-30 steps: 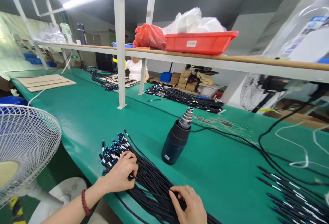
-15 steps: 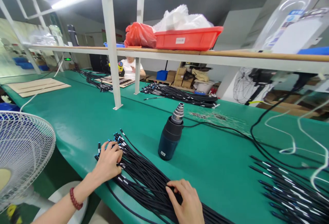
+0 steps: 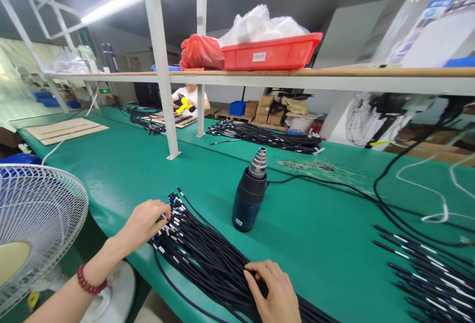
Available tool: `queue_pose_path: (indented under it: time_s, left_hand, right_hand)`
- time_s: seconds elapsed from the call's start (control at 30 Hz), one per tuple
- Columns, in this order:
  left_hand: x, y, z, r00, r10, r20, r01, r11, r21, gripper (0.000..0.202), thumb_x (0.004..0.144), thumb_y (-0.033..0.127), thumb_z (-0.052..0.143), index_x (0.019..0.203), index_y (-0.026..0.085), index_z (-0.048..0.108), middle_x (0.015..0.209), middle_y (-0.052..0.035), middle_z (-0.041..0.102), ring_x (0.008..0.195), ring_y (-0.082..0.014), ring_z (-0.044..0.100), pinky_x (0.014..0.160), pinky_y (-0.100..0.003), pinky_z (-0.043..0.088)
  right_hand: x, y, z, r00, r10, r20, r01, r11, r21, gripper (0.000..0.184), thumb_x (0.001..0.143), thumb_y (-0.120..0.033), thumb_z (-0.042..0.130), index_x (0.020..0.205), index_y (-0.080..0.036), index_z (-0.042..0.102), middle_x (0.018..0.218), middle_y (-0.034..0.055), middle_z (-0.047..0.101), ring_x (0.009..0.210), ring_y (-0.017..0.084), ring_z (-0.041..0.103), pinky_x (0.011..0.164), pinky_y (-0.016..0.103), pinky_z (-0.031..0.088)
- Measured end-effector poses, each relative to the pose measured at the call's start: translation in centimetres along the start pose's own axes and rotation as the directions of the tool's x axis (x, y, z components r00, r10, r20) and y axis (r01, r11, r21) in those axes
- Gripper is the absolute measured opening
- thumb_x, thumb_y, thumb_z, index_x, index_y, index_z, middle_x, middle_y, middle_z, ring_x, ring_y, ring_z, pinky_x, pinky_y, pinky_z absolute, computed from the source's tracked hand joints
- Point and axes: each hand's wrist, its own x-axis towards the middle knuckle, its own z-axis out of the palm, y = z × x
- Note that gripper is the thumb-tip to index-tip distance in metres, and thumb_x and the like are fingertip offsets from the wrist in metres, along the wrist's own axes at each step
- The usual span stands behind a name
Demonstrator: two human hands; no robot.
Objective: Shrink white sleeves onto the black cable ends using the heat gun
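Black cable bundle (image 3: 208, 258) lying diagonally on the green counter (image 3: 315, 224), its blue-tipped ends (image 3: 172, 214) up-left under the half-curled left grip (image 3: 144, 222), hold unclear, with the right grip (image 3: 272, 291) loosely cupped over strands further down, hold also unclear.

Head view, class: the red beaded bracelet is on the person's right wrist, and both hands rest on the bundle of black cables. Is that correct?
No: the red beaded bracelet is on the left wrist, not the right, as the head view shows. The rest stands: the left hand and the right hand both rest on the bundle of black cables.
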Motion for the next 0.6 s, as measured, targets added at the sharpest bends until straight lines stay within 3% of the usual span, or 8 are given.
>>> queue_pose_path:
  time_s: [0.1,0.17,0.23,0.33,0.47,0.6]
  left_hand:
    - [0.3,-0.2,0.1,0.998,0.055,0.005,-0.055,0.998,-0.013,0.02,0.074,0.003,0.055,0.078,0.021,0.062,0.089,-0.0033,0.067,0.099,-0.0237,0.058,0.093,-0.039,0.039]
    - [0.3,-0.3,0.6,0.996,0.091,0.005,-0.09,0.995,-0.038,0.03,0.067,-0.002,0.056,0.085,0.022,0.062,0.098,-0.0033,0.066,0.106,-0.0247,0.055,0.097,-0.041,0.037]
    - [0.1,-0.3,1.0,0.993,0.114,-0.01,-0.114,0.991,-0.073,0.038,0.068,-0.002,0.055,0.096,0.022,0.06,0.108,-0.0042,0.064,0.109,-0.0247,0.054,0.097,-0.042,0.037]
    - [-0.4,0.2,2.0,0.984,0.178,-0.003,-0.176,0.973,-0.146,0.033,0.078,0.005,0.055,0.105,0.024,0.058,0.116,-0.0033,0.061,0.111,-0.0216,0.053,0.098,-0.038,0.038]
    - [-0.4,1.3,3.8,0.967,0.25,0.05,-0.233,0.945,-0.229,0.031,0.075,0.008,0.061,0.1,0.026,0.063,0.109,0.0008,0.063,0.106,-0.0174,0.056,0.097,-0.03,0.04]
    - [0.3,1.8,5.3,0.983,0.183,0.014,-0.175,0.956,-0.234,0.026,0.065,0.005,0.057,0.084,0.022,0.063,0.097,0.0004,0.061,0.102,-0.0197,0.054,0.095,-0.035,0.04]
  right_hand:
    - [0.1,0.0,0.0,1.0,-0.006,-0.014,0.006,1.0,0.0,0.037,0.101,-0.049,0.042,0.088,-0.026,0.068,0.075,0.0022,0.063,0.07,0.02,0.062,0.064,0.031,0.046]
    - [0.2,0.0,-0.1,1.0,-0.016,-0.022,0.016,1.0,0.001,0.038,0.101,-0.05,0.042,0.087,-0.026,0.068,0.074,0.0025,0.063,0.069,0.02,0.062,0.063,0.031,0.046]
    - [0.3,-0.1,-0.1,1.0,-0.021,-0.023,0.021,1.0,0.001,0.039,0.101,-0.05,0.041,0.086,-0.025,0.068,0.073,0.0027,0.063,0.068,0.02,0.062,0.062,0.03,0.046]
    - [0.4,-0.1,-0.2,1.0,-0.019,-0.015,0.019,1.0,-0.001,0.04,0.101,-0.051,0.041,0.086,-0.025,0.068,0.072,0.0028,0.063,0.067,0.019,0.062,0.061,0.03,0.046]
    - [0.5,0.0,-0.1,1.0,-0.023,-0.02,0.023,1.0,-0.011,0.041,0.1,-0.053,0.041,0.086,-0.025,0.067,0.071,0.0022,0.063,0.066,0.019,0.062,0.061,0.03,0.046]
    - [0.4,-0.1,0.0,0.999,-0.025,-0.029,0.025,1.0,-0.009,0.04,0.1,-0.053,0.042,0.087,-0.025,0.067,0.071,0.0015,0.063,0.066,0.019,0.062,0.061,0.03,0.046]
